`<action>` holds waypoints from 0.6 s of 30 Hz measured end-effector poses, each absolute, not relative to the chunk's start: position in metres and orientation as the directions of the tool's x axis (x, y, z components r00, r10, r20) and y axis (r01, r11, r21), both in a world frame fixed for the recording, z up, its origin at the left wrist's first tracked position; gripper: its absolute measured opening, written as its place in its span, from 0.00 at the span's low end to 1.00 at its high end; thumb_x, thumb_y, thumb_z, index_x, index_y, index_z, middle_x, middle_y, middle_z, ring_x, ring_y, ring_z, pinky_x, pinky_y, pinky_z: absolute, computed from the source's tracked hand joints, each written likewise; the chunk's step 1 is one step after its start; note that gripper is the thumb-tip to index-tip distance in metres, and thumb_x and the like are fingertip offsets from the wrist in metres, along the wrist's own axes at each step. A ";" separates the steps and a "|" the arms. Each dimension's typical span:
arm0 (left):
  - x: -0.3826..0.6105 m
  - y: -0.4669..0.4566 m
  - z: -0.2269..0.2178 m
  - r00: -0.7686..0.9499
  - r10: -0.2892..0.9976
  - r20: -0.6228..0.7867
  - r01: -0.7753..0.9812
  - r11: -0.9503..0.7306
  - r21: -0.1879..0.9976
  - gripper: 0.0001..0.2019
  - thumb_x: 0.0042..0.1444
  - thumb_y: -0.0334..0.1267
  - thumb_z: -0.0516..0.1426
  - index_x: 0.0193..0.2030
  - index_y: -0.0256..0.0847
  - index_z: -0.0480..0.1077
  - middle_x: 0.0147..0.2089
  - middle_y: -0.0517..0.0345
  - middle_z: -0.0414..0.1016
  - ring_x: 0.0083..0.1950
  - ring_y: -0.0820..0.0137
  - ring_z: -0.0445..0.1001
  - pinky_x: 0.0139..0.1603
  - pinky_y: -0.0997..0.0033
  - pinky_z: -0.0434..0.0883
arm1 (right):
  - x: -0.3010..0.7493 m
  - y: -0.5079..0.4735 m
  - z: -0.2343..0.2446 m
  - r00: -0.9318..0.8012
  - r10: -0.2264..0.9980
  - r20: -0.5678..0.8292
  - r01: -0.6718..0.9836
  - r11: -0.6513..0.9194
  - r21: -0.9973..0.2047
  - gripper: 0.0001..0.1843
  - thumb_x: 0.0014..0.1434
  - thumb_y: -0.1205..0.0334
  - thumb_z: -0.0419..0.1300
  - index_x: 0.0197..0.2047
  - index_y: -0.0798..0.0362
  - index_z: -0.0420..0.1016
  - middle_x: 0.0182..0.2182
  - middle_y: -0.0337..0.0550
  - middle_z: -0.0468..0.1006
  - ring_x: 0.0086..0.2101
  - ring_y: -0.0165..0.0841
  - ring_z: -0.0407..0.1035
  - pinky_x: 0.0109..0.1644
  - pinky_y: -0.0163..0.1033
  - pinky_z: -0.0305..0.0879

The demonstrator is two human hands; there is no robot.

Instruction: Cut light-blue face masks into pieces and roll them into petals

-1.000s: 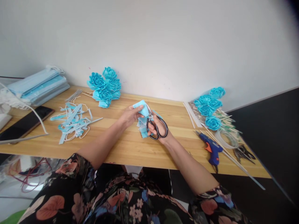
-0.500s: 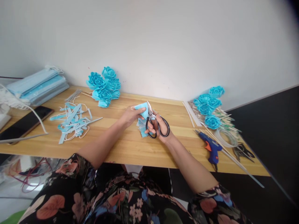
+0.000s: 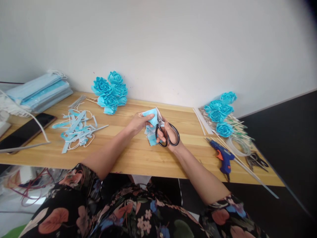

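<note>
Blue fabric is being pinched by left hand, thumb against fingers, over table, its edge meeting scissors the right hand is gripping, fingers curled. Cut pieces are lying beneath, trimmings off left; stacked masks are looking uncut.

A craft workspace (home or workshop, I cannot tell): a wooden table stands against a plain pale wall, with scissors in use over it, a glue gun near its front edge at right, artificial blue roses along the back edge, and, farther left, blue scraps and stacked face masks.
</note>
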State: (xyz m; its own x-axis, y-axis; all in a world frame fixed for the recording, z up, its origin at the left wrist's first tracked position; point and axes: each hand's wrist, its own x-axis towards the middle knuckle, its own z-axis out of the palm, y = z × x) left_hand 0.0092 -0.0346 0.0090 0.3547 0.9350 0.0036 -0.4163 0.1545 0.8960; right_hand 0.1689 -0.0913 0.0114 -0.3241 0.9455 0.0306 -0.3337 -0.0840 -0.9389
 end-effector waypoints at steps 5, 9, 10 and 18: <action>0.008 -0.034 0.008 0.359 0.933 -0.003 -0.418 0.163 0.894 0.19 0.39 0.46 0.71 0.29 0.32 0.76 0.27 0.56 0.77 0.26 0.73 0.73 0.27 0.74 0.72 | 0.169 -0.091 0.010 -0.313 0.949 0.038 -0.332 -0.071 -0.941 0.38 0.55 0.35 0.60 0.61 0.50 0.66 0.17 0.27 0.62 0.14 0.21 0.49 0.21 0.34 0.68; 0.008 -0.033 0.008 0.351 0.936 -0.009 -0.410 0.163 0.898 0.19 0.39 0.46 0.71 0.31 0.32 0.77 0.27 0.55 0.78 0.27 0.73 0.74 0.27 0.74 0.72 | 0.169 -0.091 0.010 -0.309 0.950 0.042 -0.311 -0.060 -0.949 0.39 0.55 0.34 0.59 0.63 0.50 0.65 0.17 0.26 0.61 0.14 0.21 0.48 0.21 0.34 0.68; 0.008 -0.033 0.007 0.349 0.937 -0.013 -0.408 0.164 0.898 0.19 0.39 0.46 0.72 0.31 0.32 0.77 0.27 0.55 0.78 0.27 0.72 0.74 0.27 0.74 0.72 | 0.169 -0.091 0.010 -0.307 0.950 0.047 -0.303 -0.051 -0.952 0.39 0.55 0.35 0.59 0.62 0.50 0.65 0.17 0.26 0.61 0.14 0.22 0.48 0.21 0.34 0.68; 0.004 -0.026 -0.001 0.290 0.955 -0.061 -0.431 0.187 0.883 0.18 0.39 0.45 0.72 0.28 0.32 0.75 0.26 0.55 0.78 0.25 0.73 0.74 0.26 0.75 0.71 | 0.180 -0.084 0.014 -0.143 0.986 0.083 -0.267 0.043 -0.963 0.36 0.54 0.31 0.57 0.54 0.50 0.71 0.16 0.27 0.61 0.14 0.23 0.52 0.22 0.33 0.66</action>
State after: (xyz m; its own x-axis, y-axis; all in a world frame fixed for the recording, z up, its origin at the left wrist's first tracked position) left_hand 0.0044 -0.0261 -0.0013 0.2895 0.9552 -0.0614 -0.4309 0.1873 0.8828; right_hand 0.1800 -0.0839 0.0140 -0.1435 0.9861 0.0835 -0.2665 0.0427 -0.9629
